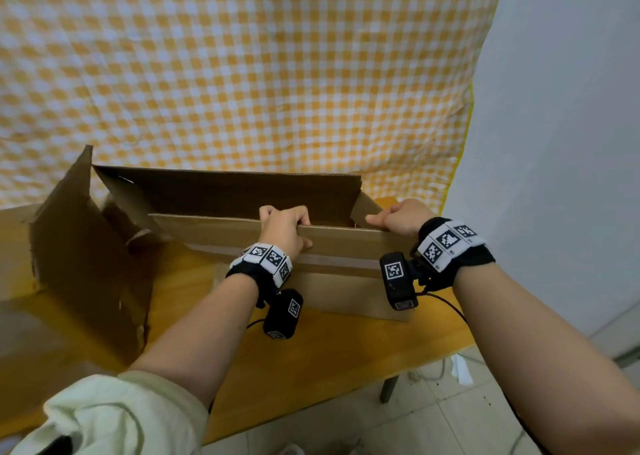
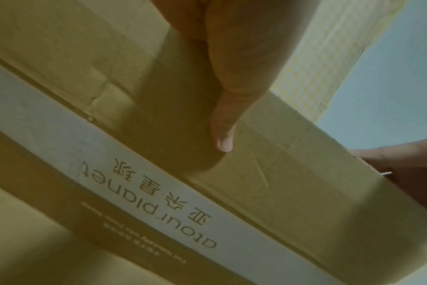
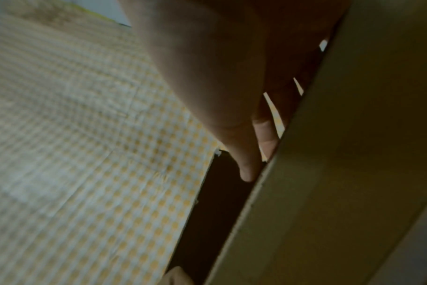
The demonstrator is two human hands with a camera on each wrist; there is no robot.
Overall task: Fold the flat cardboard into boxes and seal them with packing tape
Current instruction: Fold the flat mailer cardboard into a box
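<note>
cardboard box (image 1: 263,240) near flap gripped by left hand (image 1: 282,228) and right hand (image 1: 401,217).

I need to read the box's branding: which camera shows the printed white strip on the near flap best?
Left wrist view: the printed white strip fills the frame, lettering legible though upside down. Head view shows it only as a thin pale band; right wrist view misses it.

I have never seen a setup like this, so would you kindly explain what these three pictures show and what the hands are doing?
No machine here: a person wears one camera on the head and one on each wrist. The head view looks down at a wooden table with an open cardboard box. The left hand grips the box's near flap, thumb outside; the right hand holds the same edge further right. The wrist views show the fingers up close against cardboard. A second cardboard piece stands to the left. No tape is visible.
</note>
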